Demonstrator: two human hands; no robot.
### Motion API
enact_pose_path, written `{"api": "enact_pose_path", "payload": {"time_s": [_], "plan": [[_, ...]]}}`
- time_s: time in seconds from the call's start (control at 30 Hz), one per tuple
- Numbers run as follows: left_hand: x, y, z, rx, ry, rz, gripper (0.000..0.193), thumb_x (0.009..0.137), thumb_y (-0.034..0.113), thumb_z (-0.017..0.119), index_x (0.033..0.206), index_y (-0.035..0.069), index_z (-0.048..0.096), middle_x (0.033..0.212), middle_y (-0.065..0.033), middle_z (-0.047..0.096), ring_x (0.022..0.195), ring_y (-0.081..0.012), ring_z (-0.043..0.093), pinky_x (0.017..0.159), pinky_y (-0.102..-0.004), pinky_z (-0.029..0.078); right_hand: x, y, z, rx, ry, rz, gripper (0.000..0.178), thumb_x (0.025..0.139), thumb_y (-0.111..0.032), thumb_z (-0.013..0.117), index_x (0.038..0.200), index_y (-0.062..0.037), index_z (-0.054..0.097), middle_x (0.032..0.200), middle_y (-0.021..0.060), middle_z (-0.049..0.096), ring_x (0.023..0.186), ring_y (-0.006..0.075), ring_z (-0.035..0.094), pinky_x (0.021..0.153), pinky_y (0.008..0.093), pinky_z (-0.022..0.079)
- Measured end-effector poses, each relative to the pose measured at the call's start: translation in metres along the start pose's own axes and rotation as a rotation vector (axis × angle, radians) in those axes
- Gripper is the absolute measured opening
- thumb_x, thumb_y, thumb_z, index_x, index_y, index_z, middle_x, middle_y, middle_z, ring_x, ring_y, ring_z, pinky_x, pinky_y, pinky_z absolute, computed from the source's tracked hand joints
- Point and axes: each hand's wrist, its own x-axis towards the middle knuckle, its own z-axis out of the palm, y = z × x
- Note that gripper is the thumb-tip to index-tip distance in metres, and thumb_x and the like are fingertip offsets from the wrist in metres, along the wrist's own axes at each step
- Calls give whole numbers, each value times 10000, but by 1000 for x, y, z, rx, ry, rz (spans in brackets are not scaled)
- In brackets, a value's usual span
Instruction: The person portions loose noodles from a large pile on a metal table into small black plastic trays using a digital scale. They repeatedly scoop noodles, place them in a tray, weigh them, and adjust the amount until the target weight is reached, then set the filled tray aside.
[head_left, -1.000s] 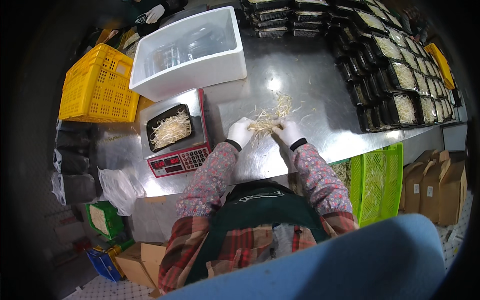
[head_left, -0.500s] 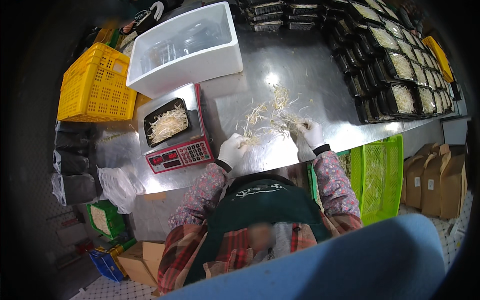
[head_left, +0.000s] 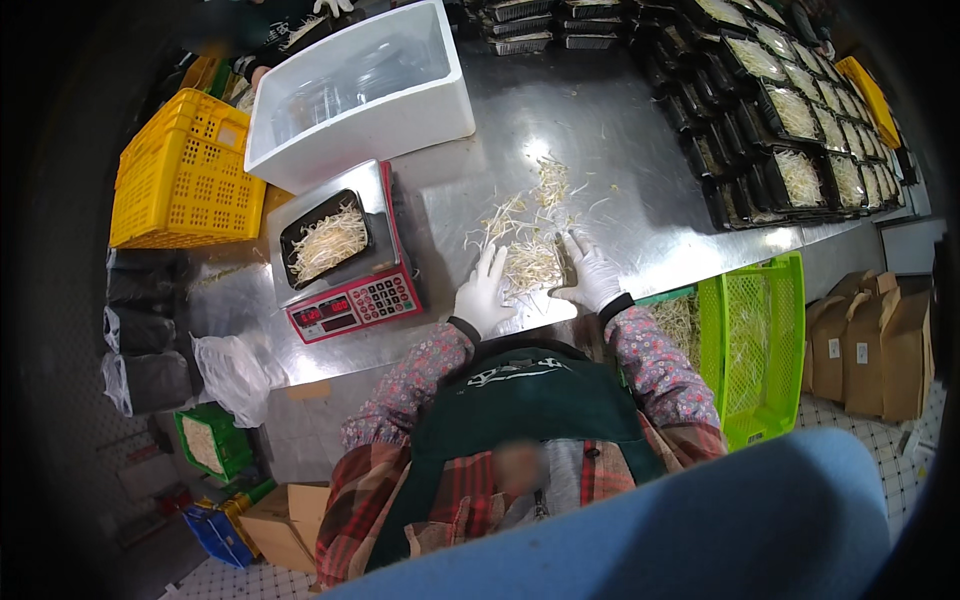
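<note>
Loose bean sprouts lie in a small heap on the metal table, with more strands scattered just beyond. My left hand, in a white glove, rests flat at the heap's left side with fingers extended. At the right side of the heap is my gloved right hand, its fingers apart, thumb toward the sprouts. Both hands touch or nearly touch the heap and hold nothing. Left of them, a black tray filled with sprouts sits on a red electronic scale.
A white foam box holding clear plastic stands behind the scale, beside a yellow crate. Stacked sprout trays fill the table's right side. Below the edge is a lime-green crate. Another person's gloved hand shows at the far left.
My hands have drawn closer together and flattened from pinches into extended fingers. The sprouts between them have been gathered into a denser heap. The view has shifted slightly.
</note>
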Motion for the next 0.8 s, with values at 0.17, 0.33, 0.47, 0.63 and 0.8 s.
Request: {"api": "enact_pose_path", "payload": {"time_s": [0.17,0.33,0.47,0.63,0.8], "plan": [[46,-9,20,9,-16,21,595,722,261,803,1258,85,612,1182,-126,591,1014,-334,631,816,-417,542,22,8,46,-3,77,-82,621,734,-277,790,1297,-104,592,1244,165,574,1161,350,552,976,409,478],[36,-46,23,-92,123,90,137,826,164,701,936,92,738,874,-103,656,811,-308,664,714,-386,535,22,36,20,186,112,93,202,859,-212,693,1010,-88,743,911,196,704,864,354,682,788,410,536],[17,-51,16,-229,169,176,139,825,132,718,955,84,737,867,-86,652,774,-271,665,703,-346,539,20,60,-8,592,204,282,201,845,-140,742,959,25,732,800,138,731,721,190,687,685,318,535],[18,-13,23,-307,162,269,266,814,138,746,1072,82,709,995,-78,665,840,-244,679,751,-323,546,27,7,-5,537,84,72,224,837,-134,716,1030,-21,733,968,203,715,895,290,699,816,359,531],[5,-22,13,-227,79,74,446,783,245,768,1188,95,656,1140,-87,632,991,-280,650,838,-367,537,25,41,24,509,68,0,529,830,-121,716,1339,-59,582,1142,220,664,1040,323,660,919,369,516]]}}
